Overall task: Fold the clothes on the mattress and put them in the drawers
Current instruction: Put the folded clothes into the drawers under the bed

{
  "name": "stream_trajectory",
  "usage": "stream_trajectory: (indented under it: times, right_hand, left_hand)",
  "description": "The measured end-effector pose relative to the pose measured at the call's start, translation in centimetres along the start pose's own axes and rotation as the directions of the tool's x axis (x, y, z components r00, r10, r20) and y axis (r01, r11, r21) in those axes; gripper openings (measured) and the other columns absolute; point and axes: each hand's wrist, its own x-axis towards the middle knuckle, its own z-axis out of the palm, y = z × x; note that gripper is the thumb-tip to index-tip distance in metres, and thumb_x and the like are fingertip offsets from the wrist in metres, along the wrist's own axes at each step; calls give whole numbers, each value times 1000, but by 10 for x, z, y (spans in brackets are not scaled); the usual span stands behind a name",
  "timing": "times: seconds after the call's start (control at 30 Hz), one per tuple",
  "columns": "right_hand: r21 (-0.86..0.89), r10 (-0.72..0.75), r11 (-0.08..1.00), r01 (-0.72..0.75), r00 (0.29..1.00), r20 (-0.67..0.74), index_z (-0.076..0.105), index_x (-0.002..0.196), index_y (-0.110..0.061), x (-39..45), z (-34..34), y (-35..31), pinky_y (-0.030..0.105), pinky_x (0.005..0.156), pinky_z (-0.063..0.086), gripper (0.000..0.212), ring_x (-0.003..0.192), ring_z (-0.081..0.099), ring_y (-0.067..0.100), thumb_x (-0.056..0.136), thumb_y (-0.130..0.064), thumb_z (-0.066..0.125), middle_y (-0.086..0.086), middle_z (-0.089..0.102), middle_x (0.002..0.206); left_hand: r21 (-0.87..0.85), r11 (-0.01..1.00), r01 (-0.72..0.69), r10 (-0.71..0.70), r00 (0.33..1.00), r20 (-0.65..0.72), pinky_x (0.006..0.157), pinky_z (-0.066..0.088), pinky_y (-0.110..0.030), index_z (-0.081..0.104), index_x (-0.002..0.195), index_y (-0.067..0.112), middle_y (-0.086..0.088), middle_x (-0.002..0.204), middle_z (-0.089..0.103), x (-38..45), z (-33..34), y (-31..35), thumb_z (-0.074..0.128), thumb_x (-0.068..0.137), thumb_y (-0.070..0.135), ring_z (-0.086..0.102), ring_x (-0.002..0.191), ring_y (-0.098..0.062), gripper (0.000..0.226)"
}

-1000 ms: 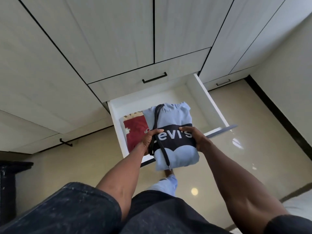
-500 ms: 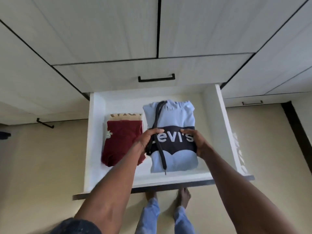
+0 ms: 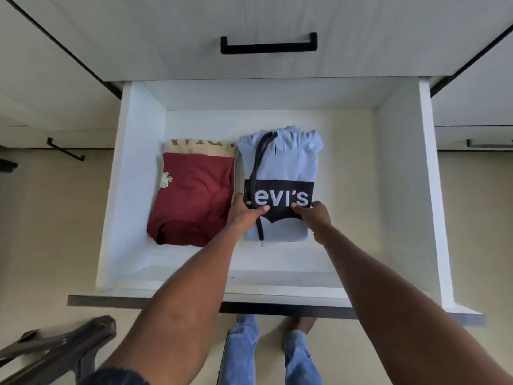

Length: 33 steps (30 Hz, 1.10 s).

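You are setting the folded light-blue hoodie [image 3: 280, 173] down in the open drawer [image 3: 130, 176], just beside a folded maroon garment [image 3: 194, 201] at its left. Your left hand [image 3: 244, 211] is gripping its left edge, thumb curled over the dark logo band; your right hand [image 3: 316, 215] is pinching the right edge the same way. To finish well, you are best lowering it flat, sliding your fingers out sideways so the fold keeps its shape, and tucking the dark drawstring [image 3: 256, 176] onto the cloth. The drawer is holding two piles: the hoodie near the middle, and the maroon piece lying over a beige one [image 3: 200, 147]. Bare floor is showing at the drawer's right.
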Motion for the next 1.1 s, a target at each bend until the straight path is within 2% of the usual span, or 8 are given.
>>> stream_trajectory:
  times: [0.2,0.33,0.43,0.53,0.67,0.77,0.9,1.1]
  right_hand:
    - [-370,-79,928,53,995,-55,38,137,-2,-76,-7,3,38,90,45,55,120,53,37,91,-20,60,18,52,134]
    - [-589,-289,772,238,957,8,41,137,-8,-142,-12,10,43,93,46,49,117,53,38,95,-28,56,16,52,136]
    - [-702,-479,598,387,875,74,45,134,-8,-190,-14,29,42,98,41,43,118,53,35,100,-35,47,12,55,135]
    - [-764,-475,500,408,867,152,50,126,-9,-214,-16,67,41,101,36,43,117,54,31,102,-41,33,9,59,128]
    - [-869,-420,355,344,889,181,45,141,-10,-205,-17,104,44,117,11,76,144,31,26,95,-54,3,9,40,153]
    - [-894,-431,321,313,889,157,39,148,-12,-200,-14,113,40,116,-10,78,151,12,23,98,-58,1,6,22,162]
    - [-914,-485,305,268,869,93,48,143,-11,-194,-7,108,42,115,-2,73,148,15,22,103,-53,5,9,27,160]
    - [-914,-590,292,282,805,60,41,147,-8,-156,-8,63,43,115,5,72,149,17,24,103,-54,6,10,23,161]
  left_hand:
    - [320,940,-116,137,990,-44,101,44,-45,23,153,17,-14,151,38,-73,-10,6,66,90,36,46,131,-35,78]
    - [426,894,-135,159,987,-20,102,39,-43,32,148,13,-12,150,41,-144,-26,-1,56,96,37,43,133,-34,62]
    - [575,783,-237,319,947,-45,111,32,-42,46,139,5,-15,147,46,-190,-35,-28,46,100,43,41,136,-33,55]
    - [673,681,-290,374,927,21,115,28,-44,53,136,3,-17,146,48,-221,-35,-72,21,101,51,41,138,-33,68]
    - [771,569,-285,385,921,56,116,24,-50,54,137,7,-16,150,43,-219,-34,-101,12,105,49,36,142,-34,68]
    - [796,530,-292,430,902,45,117,16,-53,38,149,16,-11,159,28,-215,-29,-107,14,104,49,22,148,-32,61]
    - [802,510,-310,458,887,52,116,16,-52,31,153,19,-8,162,21,-205,-34,-107,16,100,58,18,149,-30,67]
    - [803,462,-376,528,844,91,116,7,-49,20,156,22,-6,164,10,-160,-45,-71,20,93,72,6,150,-27,80]
